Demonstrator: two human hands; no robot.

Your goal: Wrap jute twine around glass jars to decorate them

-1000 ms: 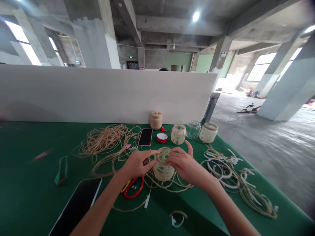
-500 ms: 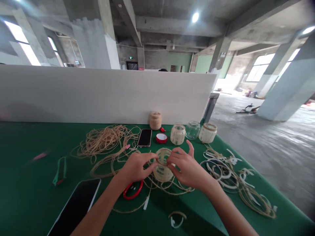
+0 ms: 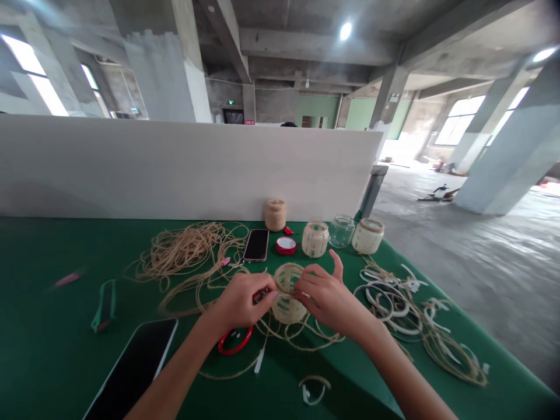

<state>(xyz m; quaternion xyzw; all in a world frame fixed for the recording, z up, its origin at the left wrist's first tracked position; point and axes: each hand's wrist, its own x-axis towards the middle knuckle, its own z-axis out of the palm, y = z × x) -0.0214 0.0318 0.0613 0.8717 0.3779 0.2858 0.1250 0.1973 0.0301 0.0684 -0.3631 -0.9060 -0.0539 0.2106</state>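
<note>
A jar wrapped in pale strips stands between my hands, its open mouth toward me. My left hand is closed in a pinch at the left side of the rim, on a strand of jute twine that runs across the front of the rim. On the right side of the mouth, my right hand presses the same twine against the rim with thumb and fingers, one finger raised. Loose twine loops lie around the jar's base. Red-handled scissors lie partly under my left hand.
Behind the jar are a phone, a red tape roll, a twine spool and several jars. Tangled twine lies left, white rings and strips right. A large dark-screened device lies front left. A white board borders the back.
My left hand has moved slightly left, away from the middle of the rim, with its fingers curled more tightly. My right hand stays at the rim.
</note>
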